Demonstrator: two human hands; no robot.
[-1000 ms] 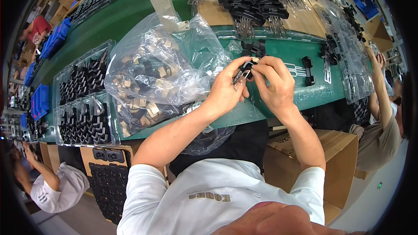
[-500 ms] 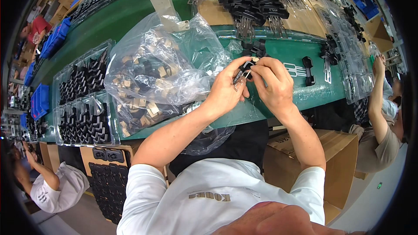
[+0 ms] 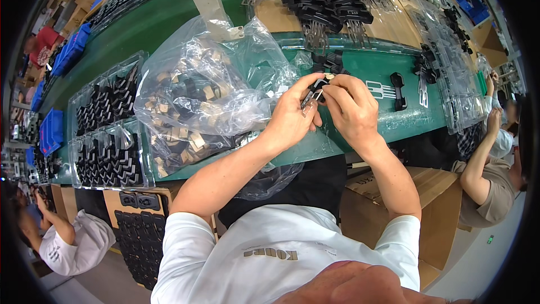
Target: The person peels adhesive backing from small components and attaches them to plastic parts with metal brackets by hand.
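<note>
Between my hands, over the green table (image 3: 360, 124), is a small black part with a pale metal frame (image 3: 316, 94). My left hand (image 3: 292, 112) is closed around its near side. The fingertips of my right hand (image 3: 353, 107) pinch at its upper right edge; whether they hold a separate small piece I cannot make out. Just beyond my fingers sits a cluster of black parts (image 3: 331, 61). To the right of my right hand lies a black piece with flat metal prongs (image 3: 398, 91), with another metal-pronged piece (image 3: 423, 91) farther right.
A clear plastic bag (image 3: 202, 101) of small tan-and-black pieces stands left of my hands. Trays of black parts (image 3: 107, 157) lie farther left. Many pronged black parts (image 3: 326, 0) cover cardboard at the back. A cardboard box (image 3: 405, 202) is below the table; co-workers sit on both sides.
My hands stay almost in place, with the right fingers shifting slightly on the part. At the right, a co-worker's arm has lowered.
</note>
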